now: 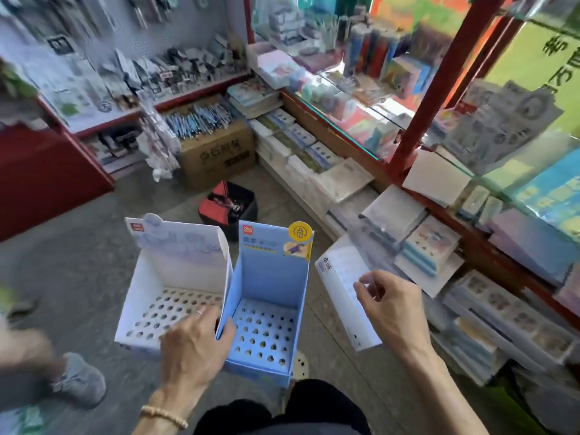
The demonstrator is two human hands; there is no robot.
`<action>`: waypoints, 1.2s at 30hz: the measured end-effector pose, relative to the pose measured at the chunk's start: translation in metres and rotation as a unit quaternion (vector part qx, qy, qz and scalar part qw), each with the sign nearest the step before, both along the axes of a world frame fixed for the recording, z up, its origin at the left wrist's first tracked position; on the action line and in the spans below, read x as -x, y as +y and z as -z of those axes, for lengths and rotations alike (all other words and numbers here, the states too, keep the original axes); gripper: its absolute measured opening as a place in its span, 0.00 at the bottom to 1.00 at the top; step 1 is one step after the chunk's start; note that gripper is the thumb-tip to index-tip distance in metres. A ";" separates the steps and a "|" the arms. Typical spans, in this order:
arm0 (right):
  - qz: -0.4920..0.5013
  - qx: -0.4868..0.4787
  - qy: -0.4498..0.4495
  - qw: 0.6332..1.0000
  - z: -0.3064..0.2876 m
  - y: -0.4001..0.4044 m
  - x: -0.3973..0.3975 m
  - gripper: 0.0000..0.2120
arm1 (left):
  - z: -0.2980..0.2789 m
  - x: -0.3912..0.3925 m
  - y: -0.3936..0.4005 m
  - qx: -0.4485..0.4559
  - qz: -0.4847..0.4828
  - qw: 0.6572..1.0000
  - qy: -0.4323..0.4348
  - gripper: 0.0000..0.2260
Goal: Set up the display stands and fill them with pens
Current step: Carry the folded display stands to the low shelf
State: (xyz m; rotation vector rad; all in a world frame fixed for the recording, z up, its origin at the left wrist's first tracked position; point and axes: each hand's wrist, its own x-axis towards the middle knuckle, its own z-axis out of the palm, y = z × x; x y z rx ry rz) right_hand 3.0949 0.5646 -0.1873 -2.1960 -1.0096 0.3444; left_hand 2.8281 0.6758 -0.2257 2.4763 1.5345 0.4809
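White stand: the pale white-and-lilac cardboard display stand [169, 287] is held up at the left, its perforated floor empty, backboard away from the person.
Left hand: the left hand [191, 343] grips both stands at once where they meet, fingers curled over the adjoining walls.
Blue stand: the light blue cardboard display stand [266, 309] touches the white one on its right; its holes hold no pens.
Right hand: the right hand [389, 309] pinches the long white pen box [342, 293].
Key relation: the box lies just right of the blue stand, long axis running away from the person; the right hand is nearer, so tipping leftward looks likely.
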 end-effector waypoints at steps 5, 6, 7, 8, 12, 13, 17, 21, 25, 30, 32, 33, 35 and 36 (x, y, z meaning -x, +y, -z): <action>-0.040 0.002 -0.014 0.999 -0.008 0.134 -0.049 0.02 | -0.010 -0.033 0.107 0.011 -0.046 0.999 0.012 0.10; -0.042 0.005 -0.018 0.999 -0.009 0.153 -0.057 0.02 | -0.010 -0.041 0.125 0.015 -0.050 0.999 0.010 0.10; -0.042 0.009 -0.022 0.999 -0.010 0.173 -0.067 0.02 | -0.008 -0.050 0.146 0.021 -0.054 0.998 0.009 0.12; -0.039 0.015 -0.024 0.999 -0.009 0.195 -0.078 0.02 | -0.008 -0.060 0.169 0.029 -0.051 0.998 0.011 0.15; -0.017 0.043 -0.028 0.999 0.003 0.281 -0.107 0.02 | -0.001 -0.099 0.273 0.039 -0.029 0.999 0.009 0.18; -0.010 0.052 -0.024 0.998 0.008 0.303 -0.110 0.02 | 0.002 -0.107 0.303 0.036 -0.023 0.999 0.007 0.18; 0.037 0.071 -0.005 0.997 0.017 0.385 -0.121 0.02 | 0.007 -0.153 0.431 0.026 0.038 0.999 0.010 0.17; 0.090 0.076 -0.004 0.993 0.012 0.455 -0.134 0.02 | 0.001 -0.201 0.545 0.013 0.097 0.995 0.009 0.13; 0.135 0.073 -0.004 0.988 0.018 0.522 -0.157 0.02 | 0.004 -0.241 0.627 0.014 0.157 0.987 0.016 0.12; 0.178 0.085 0.007 0.980 0.055 0.618 -0.203 0.02 | 0.039 -0.275 0.716 -0.024 0.208 0.977 0.027 0.06; 0.179 0.086 0.018 0.980 0.075 0.662 -0.230 0.02 | 0.055 -0.286 0.748 -0.051 0.206 0.977 0.029 0.11; 0.174 0.088 0.022 0.980 0.085 0.683 -0.244 0.03 | 0.064 -0.291 0.764 -0.059 0.199 0.978 0.025 0.13; 0.183 0.098 0.026 0.978 0.105 0.718 -0.265 0.05 | 0.080 -0.299 0.796 -0.048 0.197 0.979 0.027 0.15; 0.191 0.107 0.031 0.975 0.112 0.730 -0.272 0.05 | 0.086 -0.299 0.807 -0.036 0.199 0.979 0.033 0.15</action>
